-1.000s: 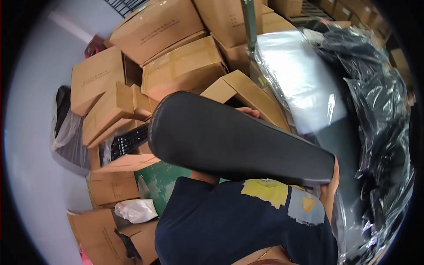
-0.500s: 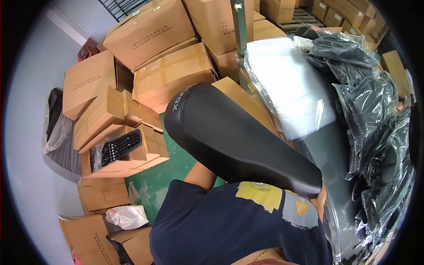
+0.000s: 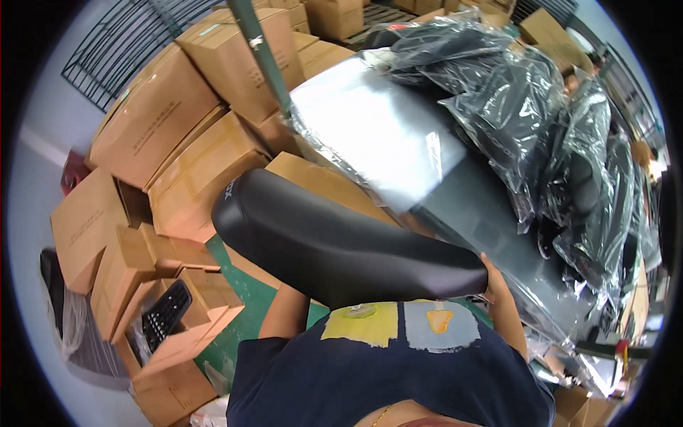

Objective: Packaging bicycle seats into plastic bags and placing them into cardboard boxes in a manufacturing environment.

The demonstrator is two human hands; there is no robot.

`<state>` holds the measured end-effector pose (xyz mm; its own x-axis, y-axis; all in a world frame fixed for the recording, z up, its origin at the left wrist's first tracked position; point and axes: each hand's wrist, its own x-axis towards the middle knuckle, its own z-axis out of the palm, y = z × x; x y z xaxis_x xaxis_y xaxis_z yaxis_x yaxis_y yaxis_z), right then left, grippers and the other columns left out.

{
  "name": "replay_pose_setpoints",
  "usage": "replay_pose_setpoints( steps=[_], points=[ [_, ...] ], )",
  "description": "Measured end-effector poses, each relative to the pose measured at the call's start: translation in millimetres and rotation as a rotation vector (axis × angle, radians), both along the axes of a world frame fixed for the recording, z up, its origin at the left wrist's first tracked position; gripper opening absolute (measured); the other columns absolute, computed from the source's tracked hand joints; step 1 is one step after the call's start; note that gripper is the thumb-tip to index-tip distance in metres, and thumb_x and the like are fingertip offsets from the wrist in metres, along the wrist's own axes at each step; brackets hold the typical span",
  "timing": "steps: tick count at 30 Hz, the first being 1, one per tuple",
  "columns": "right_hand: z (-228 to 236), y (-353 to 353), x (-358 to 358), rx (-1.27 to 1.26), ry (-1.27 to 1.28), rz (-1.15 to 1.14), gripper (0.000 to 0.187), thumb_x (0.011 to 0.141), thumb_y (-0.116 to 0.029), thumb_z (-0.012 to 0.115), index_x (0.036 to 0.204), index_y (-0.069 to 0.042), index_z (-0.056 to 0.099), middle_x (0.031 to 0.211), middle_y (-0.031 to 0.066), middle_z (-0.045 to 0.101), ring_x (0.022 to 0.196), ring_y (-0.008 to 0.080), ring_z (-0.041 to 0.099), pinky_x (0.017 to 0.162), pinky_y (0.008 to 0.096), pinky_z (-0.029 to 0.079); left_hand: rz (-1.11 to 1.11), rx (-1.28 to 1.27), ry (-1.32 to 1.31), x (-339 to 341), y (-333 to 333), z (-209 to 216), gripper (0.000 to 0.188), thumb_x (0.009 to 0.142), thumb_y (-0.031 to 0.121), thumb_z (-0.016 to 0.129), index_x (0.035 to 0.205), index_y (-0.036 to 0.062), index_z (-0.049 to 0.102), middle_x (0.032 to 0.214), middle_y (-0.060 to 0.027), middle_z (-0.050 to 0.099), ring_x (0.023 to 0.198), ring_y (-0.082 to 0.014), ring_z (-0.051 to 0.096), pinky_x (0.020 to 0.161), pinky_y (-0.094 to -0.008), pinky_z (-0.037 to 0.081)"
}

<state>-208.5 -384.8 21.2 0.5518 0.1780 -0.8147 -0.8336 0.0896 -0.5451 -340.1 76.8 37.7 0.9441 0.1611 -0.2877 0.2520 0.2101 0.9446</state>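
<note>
Head view, right grip [image 3: 494, 280] cupping seat [image 3: 341, 245]

Blocked in front of the chest by the long black seat [image 3: 348, 249], slanting across from near the cartons to the right hand [image 3: 496, 281]. Closed off at upper left by stacked cartons [image 3: 156, 135] and a green post [image 3: 260, 57]. Passable at lower left along a narrow strip of green floor [image 3: 249, 295], beside an open carton [image 3: 186, 338]. Open over the dark tabletop [image 3: 487, 210], between plastic sheets [image 3: 377, 121] and wrapped black bundles [image 3: 505, 107].
</note>
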Motion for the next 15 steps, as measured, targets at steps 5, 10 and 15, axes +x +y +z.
replay_pose_setpoints(
  steps=[5,10,15],
  points=[
    [47.8,13.6,-11.3,-0.045,-0.467,0.534,0.077,0.083,-0.064,0.044,0.131,-0.003,0.044,0.129,0.0129,0.048,0.123,0.0229,0.039,0.106,0.0353,0.021,-0.110,0.003,-0.009,42.2,-30.2,-10.5,0.016,0.084,0.006,0.054,0.098,0.0046,0.061,0.101,-0.0068,0.061,0.094,-0.0188,0.059,0.086,-0.0389,0.047],
    [72.1,75.6,-27.7,-0.486,-0.759,0.993,0.097,0.064,-0.034,0.074,0.142,-0.010,0.021,0.136,0.0182,0.040,0.125,0.0262,0.040,0.101,0.0357,0.031,-0.008,-0.420,0.355,48.9,-62.8,-14.4,0.031,0.069,-0.011,0.058,0.098,-0.0001,0.058,0.098,-0.0086,0.060,0.089,-0.0232,0.059,0.075,-0.0391,0.054],
    [43.1,66.2,-11.8,-0.544,-0.925,0.589,0.082,0.061,-0.017,0.076,0.133,-0.007,0.039,0.123,0.0193,0.052,0.112,0.0225,0.051,0.095,0.0322,0.038,-0.182,-0.321,0.366,68.5,-84.0,1.7,0.029,0.077,-0.001,0.060,0.106,0.0008,0.057,0.103,-0.0078,0.059,0.093,-0.0197,0.058,0.078,-0.0357,0.053]
  ],
)
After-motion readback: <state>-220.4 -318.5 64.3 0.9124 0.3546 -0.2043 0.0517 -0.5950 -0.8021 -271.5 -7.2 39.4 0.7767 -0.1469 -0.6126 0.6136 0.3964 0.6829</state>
